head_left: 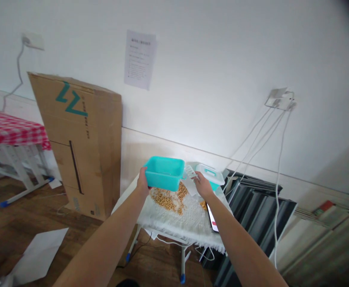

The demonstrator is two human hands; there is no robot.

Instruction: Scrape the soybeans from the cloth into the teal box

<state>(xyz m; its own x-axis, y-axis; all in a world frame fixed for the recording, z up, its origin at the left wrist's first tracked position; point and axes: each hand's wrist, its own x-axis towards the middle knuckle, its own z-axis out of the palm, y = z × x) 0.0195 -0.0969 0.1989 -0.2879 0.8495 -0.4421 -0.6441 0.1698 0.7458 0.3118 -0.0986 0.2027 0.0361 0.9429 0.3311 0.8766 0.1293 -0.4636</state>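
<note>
My left hand grips the left end of a teal plastic box, which is tilted so that I see into it. A few tiny specks show inside the box; I cannot make them out. Below it, a spread of round yellow beans lies on a fluffy white cloth over a small table. My right hand is closed on a white slotted scoop, held just right of the box. Behind that hand stands a second teal box with a white lid.
A phone lies near the table's right edge, partly behind my right forearm. A tall cardboard box leans at the left. Dark panels are stacked at the right, with white cables hanging over them.
</note>
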